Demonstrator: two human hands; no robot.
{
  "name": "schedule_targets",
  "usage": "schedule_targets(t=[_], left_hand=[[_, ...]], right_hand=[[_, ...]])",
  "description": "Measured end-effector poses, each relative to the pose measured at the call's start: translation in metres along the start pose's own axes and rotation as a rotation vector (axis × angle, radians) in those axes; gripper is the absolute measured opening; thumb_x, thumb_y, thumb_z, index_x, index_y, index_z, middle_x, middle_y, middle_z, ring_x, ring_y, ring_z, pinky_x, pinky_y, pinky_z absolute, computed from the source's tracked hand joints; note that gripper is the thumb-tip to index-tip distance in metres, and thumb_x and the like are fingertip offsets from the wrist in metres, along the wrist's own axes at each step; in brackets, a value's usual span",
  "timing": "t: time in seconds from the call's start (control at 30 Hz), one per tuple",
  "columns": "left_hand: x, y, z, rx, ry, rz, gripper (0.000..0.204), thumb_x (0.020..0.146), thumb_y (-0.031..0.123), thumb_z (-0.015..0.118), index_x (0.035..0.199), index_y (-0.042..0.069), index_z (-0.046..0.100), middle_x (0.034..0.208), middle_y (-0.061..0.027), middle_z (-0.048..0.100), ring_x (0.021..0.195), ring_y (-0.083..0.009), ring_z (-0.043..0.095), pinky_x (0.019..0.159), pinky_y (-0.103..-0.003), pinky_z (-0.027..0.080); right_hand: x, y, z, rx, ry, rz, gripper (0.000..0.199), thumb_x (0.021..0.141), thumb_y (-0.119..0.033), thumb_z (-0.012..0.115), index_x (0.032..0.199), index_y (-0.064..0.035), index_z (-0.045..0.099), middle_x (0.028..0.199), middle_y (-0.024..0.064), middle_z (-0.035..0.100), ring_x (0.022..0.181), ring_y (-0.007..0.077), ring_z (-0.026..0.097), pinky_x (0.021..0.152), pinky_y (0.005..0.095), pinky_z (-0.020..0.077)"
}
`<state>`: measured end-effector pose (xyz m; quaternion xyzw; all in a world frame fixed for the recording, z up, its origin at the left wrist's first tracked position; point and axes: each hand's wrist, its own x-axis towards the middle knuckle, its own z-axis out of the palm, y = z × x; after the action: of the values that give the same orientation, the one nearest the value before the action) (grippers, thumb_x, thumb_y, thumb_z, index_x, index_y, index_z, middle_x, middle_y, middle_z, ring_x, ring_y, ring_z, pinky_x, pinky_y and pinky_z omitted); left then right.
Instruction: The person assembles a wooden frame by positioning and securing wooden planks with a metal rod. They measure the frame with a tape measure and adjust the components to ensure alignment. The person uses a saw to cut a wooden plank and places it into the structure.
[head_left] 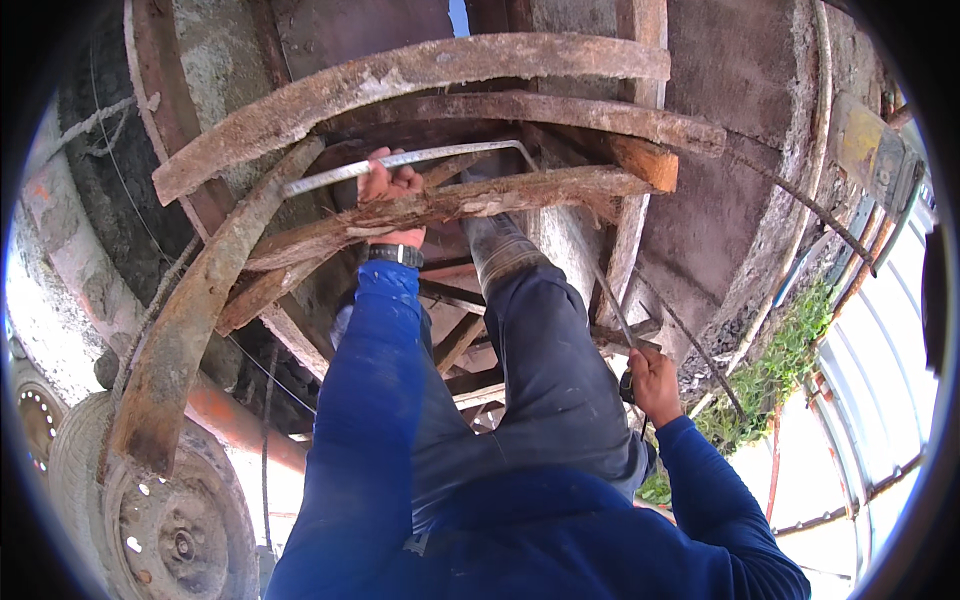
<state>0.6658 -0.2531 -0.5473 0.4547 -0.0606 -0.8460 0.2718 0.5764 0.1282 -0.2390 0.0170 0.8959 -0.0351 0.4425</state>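
Observation:
My left hand reaches up beneath a rough timber, which hides part of the palm. Its fingers are closed on a pale metal strip, which looks like the blade of a tape measure. The strip lies across the gap between timbers, kinks sharply at its right end and runs down behind the rough timber. Lower right, my right hand is wrapped around a small dark case, where the strip's lower stretch seems to end. My booted foot stands among the timbers.
Weathered beams cross ahead, and another timber slopes down at left. Thin rods jut out at right. A dusty wheel stands lower left. Rough walls enclose the far side; grass and pale corrugated sheeting lie right.

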Motion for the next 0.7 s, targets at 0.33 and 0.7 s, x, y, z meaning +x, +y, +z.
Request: schedule_targets(t=[0.33, 0.7], left_hand=[[0.003, 0.003, 0.004, -0.054, 0.003, 0.007, 0.032, 0.103, 0.028, 0.069, 0.127, 0.008, 0.063, 0.099, -0.0086, 0.070, 0.089, -0.0214, 0.071, 0.083, -0.041, 0.062], [0.018, 0.004, 0.012, -0.038, 0.365, -0.070, 0.030, 0.110, 0.030, 0.055, 0.131, 0.009, 0.060, 0.099, -0.0052, 0.056, 0.084, -0.0203, 0.060, 0.082, -0.045, 0.057]], right_hand=[[0.036, -0.013, 0.016, 0.115, -0.020, -0.018, 0.041, 0.105, -0.027, 0.056, 0.082, 0.0053, 0.066, 0.061, 0.0081, 0.055, 0.061, 0.0134, 0.050, 0.058, 0.0376, 0.0412], [0.036, -0.032, 0.006, 0.066, -0.017, 0.051, 0.038, 0.102, -0.025, 0.056, 0.088, 0.0077, 0.068, 0.067, 0.0245, 0.058, 0.063, 0.0314, 0.060, 0.065, 0.0449, 0.0468]])
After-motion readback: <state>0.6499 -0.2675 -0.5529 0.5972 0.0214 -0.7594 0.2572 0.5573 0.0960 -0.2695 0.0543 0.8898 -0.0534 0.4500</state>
